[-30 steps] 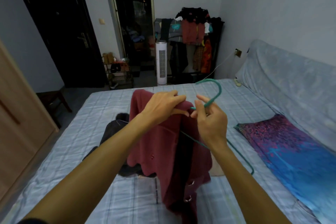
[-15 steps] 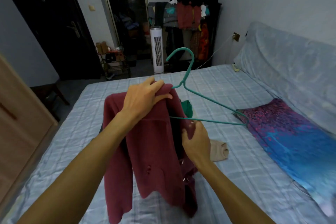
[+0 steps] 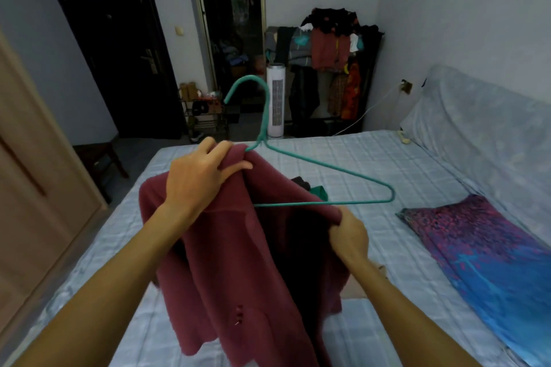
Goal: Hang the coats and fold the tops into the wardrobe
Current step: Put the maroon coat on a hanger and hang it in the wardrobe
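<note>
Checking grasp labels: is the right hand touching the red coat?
Touching. The head view shows the right hand with its fingers curled round the red coat edge, just below the green hanger.

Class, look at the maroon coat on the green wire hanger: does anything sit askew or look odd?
Yes. The maroon coat is only half on the green wire hanger: the hanger's right arm juts out bare. The left hand grips the collar near the hook, and the right hand grips the loose front edge.

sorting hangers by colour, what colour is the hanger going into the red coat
Teal green hanger, clearest in the head view.
</note>
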`<state>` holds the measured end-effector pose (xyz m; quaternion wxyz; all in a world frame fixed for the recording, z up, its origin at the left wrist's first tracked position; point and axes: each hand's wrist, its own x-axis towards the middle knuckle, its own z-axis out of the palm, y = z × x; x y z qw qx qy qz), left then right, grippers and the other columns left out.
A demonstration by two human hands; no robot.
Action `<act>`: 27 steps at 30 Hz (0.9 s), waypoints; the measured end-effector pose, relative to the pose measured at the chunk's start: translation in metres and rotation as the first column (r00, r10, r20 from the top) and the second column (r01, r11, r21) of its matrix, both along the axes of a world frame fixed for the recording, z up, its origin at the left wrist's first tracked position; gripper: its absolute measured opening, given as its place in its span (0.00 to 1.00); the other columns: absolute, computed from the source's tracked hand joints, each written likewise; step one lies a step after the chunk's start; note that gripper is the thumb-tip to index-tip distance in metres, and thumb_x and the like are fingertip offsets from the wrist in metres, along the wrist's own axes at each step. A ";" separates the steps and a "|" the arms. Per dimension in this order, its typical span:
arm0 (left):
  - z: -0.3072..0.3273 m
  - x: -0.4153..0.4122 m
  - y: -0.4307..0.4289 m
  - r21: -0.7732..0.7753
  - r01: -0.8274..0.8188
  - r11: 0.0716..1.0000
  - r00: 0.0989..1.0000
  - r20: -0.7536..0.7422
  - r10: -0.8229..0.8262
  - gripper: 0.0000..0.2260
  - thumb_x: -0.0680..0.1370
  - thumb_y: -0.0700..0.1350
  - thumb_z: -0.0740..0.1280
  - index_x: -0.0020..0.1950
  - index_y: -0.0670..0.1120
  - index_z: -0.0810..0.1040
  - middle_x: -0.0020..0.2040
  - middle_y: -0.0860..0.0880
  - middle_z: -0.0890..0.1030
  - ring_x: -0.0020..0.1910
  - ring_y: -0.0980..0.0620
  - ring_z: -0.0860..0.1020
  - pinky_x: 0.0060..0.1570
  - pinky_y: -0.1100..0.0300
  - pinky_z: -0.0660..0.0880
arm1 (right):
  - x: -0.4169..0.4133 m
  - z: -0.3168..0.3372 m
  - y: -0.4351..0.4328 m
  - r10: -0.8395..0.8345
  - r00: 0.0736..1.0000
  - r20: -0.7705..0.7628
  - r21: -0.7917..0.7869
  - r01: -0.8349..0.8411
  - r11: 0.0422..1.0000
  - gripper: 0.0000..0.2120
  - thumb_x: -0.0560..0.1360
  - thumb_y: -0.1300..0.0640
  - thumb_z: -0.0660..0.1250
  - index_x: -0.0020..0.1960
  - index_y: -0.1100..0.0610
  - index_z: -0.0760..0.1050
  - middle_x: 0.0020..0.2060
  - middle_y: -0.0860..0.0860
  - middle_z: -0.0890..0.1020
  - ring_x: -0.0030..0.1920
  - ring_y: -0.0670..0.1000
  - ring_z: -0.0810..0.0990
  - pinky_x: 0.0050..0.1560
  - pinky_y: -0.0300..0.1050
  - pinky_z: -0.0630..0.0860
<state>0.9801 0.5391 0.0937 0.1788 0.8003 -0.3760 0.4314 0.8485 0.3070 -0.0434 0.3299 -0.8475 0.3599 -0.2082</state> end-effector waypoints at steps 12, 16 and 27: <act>-0.035 0.032 0.011 0.307 -0.120 0.944 0.988 -0.057 0.144 0.25 0.76 0.63 0.50 0.60 0.47 0.74 0.39 0.43 0.74 0.25 0.42 0.76 0.20 0.57 0.67 | 0.003 0.131 -0.070 0.038 0.983 0.177 -0.146 -0.012 0.989 0.07 0.70 0.54 0.69 0.47 0.49 0.83 0.39 0.48 0.84 0.40 0.50 0.80 0.39 0.43 0.74; -0.021 0.031 -0.014 0.321 -0.183 0.929 0.954 -0.169 0.246 0.23 0.77 0.61 0.55 0.64 0.49 0.73 0.42 0.42 0.75 0.30 0.40 0.78 0.26 0.55 0.68 | 0.002 0.159 -0.061 0.032 0.962 0.270 -0.120 0.001 0.993 0.08 0.69 0.56 0.68 0.45 0.47 0.84 0.36 0.44 0.83 0.39 0.46 0.80 0.39 0.42 0.75; 0.015 0.002 -0.082 -0.047 0.017 0.999 0.930 -0.365 -0.033 0.15 0.76 0.57 0.64 0.52 0.46 0.75 0.43 0.45 0.74 0.39 0.37 0.77 0.32 0.50 0.71 | -0.016 0.174 -0.001 0.559 0.792 0.245 0.012 -0.579 0.815 0.09 0.73 0.52 0.71 0.52 0.50 0.82 0.43 0.44 0.84 0.44 0.41 0.81 0.44 0.41 0.79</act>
